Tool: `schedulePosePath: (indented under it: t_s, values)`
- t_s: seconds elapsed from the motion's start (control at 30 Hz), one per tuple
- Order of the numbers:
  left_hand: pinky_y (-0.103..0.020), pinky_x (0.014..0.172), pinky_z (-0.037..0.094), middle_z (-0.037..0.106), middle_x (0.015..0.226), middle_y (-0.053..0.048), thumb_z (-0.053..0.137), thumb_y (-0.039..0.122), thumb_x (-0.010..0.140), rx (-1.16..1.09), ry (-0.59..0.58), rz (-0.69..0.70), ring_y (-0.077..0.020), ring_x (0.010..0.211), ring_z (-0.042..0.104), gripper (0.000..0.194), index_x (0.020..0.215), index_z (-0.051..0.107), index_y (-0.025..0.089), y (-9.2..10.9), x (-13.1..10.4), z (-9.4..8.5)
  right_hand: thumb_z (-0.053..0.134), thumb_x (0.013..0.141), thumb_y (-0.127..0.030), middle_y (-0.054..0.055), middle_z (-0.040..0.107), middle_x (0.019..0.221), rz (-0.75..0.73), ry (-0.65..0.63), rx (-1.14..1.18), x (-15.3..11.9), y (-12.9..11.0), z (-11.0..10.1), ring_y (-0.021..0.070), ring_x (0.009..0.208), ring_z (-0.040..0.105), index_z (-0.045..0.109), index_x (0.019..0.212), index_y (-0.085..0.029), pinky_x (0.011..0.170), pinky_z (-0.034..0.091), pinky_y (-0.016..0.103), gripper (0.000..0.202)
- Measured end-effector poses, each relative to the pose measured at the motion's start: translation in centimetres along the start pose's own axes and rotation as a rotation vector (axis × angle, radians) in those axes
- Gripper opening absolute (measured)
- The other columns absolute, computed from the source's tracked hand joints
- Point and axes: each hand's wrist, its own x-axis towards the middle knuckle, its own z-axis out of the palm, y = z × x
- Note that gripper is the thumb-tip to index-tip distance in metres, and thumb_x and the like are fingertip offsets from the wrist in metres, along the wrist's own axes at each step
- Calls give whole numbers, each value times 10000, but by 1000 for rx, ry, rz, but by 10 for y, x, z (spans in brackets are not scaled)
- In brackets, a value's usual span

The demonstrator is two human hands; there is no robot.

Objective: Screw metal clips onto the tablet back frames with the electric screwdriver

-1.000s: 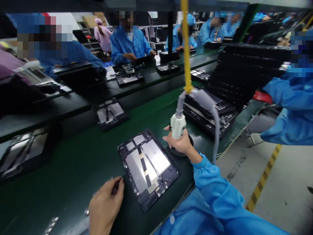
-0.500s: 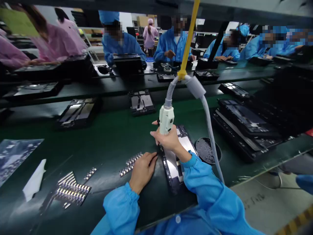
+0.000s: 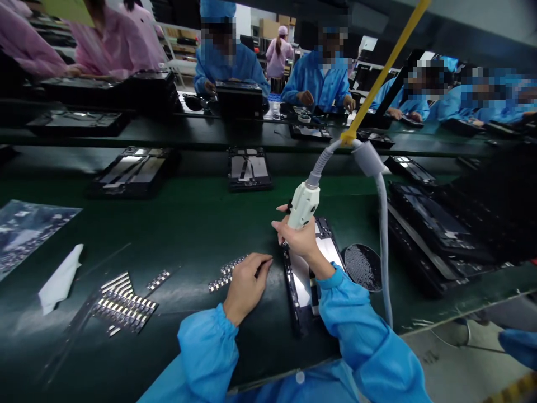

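My right hand (image 3: 300, 238) is wrapped around a pale electric screwdriver (image 3: 304, 204), its cable rising from the top. The driver's lower end is at the left edge of a tablet housing (image 3: 300, 280) lying flat with silver plates; the hand hides its tip. Just left of the housing, my left hand (image 3: 248, 282) is low over the bench, fingers curled and thumb close to the forefinger. Whether anything small is pinched there I cannot make out. Strips of small metal-and-black parts (image 3: 220, 284) lie beside it, partly covered. A round dish of tiny screws (image 3: 363, 267) stands right of the housing.
More part strips (image 3: 126, 305), a white paper piece (image 3: 61, 280) and a clear bag (image 3: 29, 232) lie left. Housings (image 3: 249, 169) stand further back; a stack (image 3: 440, 224) is at right. A yellow strap (image 3: 386, 73) holds up the grey cable (image 3: 384, 252). Co-workers sit opposite.
My left hand has drawn back a little from the housing's edge. The screwdriver now leans more to the right at its top. The whole view has shifted somewhat.
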Motion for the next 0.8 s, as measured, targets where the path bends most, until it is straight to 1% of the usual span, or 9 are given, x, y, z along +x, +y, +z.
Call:
schedulePosePath:
  t_s: [0.17, 0.23, 0.33, 0.4, 0.47, 0.53, 0.63, 0.73, 0.8]
  values:
    - [-260, 665, 557, 730, 748, -4, 489, 235, 912, -93, 59, -135, -145, 663, 700, 180, 956, 657, 185, 6, 0, -7, 702, 694, -242, -93, 532, 426, -10, -22, -30, -2, 4, -1, 107, 353, 503, 595, 872, -187, 481, 463, 265, 215]
    - [-266, 691, 579, 747, 829, -24, 455, 193, 908, -75, 73, -101, -149, 724, 715, 211, 942, 663, 184, 10, -3, -10, 695, 702, -240, -90, 528, 428, -23, -25, -59, -4, 5, 0, 111, 359, 500, 599, 865, -195, 480, 462, 270, 195]
    - [-287, 811, 593, 748, 1001, -56, 419, 111, 882, 17, 61, 92, -163, 900, 717, 281, 909, 688, 187, 22, -12, -11, 694, 707, -239, -84, 526, 425, -41, -24, -93, -5, 7, 1, 120, 369, 503, 609, 859, -203, 484, 467, 279, 177]
    - [-276, 870, 580, 741, 1051, -65, 419, 85, 880, 60, 14, 261, -160, 971, 703, 300, 973, 687, 180, 35, -23, -7, 696, 712, -239, -82, 525, 424, -53, -13, -104, -6, 7, 2, 128, 379, 512, 616, 866, -206, 499, 480, 289, 177]
    - [-268, 912, 565, 740, 1057, -75, 432, 99, 897, 75, -65, 438, -156, 993, 693, 289, 1060, 664, 155, 49, -37, 1, 698, 717, -225, -78, 533, 434, -85, 9, -105, -7, 3, 2, 132, 393, 522, 620, 877, -206, 535, 500, 304, 179]
    - [-313, 970, 543, 733, 1081, -91, 473, 170, 918, 132, -140, 592, -184, 1046, 674, 254, 1101, 644, 127, 60, -52, 13, 697, 732, -221, -72, 546, 452, -132, 46, -76, -8, -5, -1, 131, 397, 525, 618, 895, -202, 540, 505, 310, 182]
    - [-377, 1007, 517, 713, 1127, -122, 524, 222, 911, 305, -170, 718, -226, 1109, 644, 270, 1126, 625, 93, 60, -63, 30, 706, 752, -252, -76, 559, 469, -200, 125, -12, -13, -23, -16, 126, 378, 518, 595, 976, -198, 481, 487, 295, 256]
    - [-384, 1009, 506, 707, 1120, -147, 515, 188, 907, 405, -181, 755, -230, 1130, 632, 265, 1128, 611, 78, 41, -45, 38, 728, 752, -268, -86, 562, 465, -226, 195, 27, -20, -31, -42, 121, 365, 518, 561, 1037, -200, 444, 469, 274, 337]
    - [-391, 1025, 493, 695, 1136, -147, 518, 220, 912, 419, -245, 707, -230, 1145, 622, 274, 1145, 600, 103, 25, -11, 38, 742, 749, -273, -85, 562, 461, -211, 205, 66, -26, -27, -58, 122, 356, 523, 548, 1009, -206, 422, 457, 263, 331]
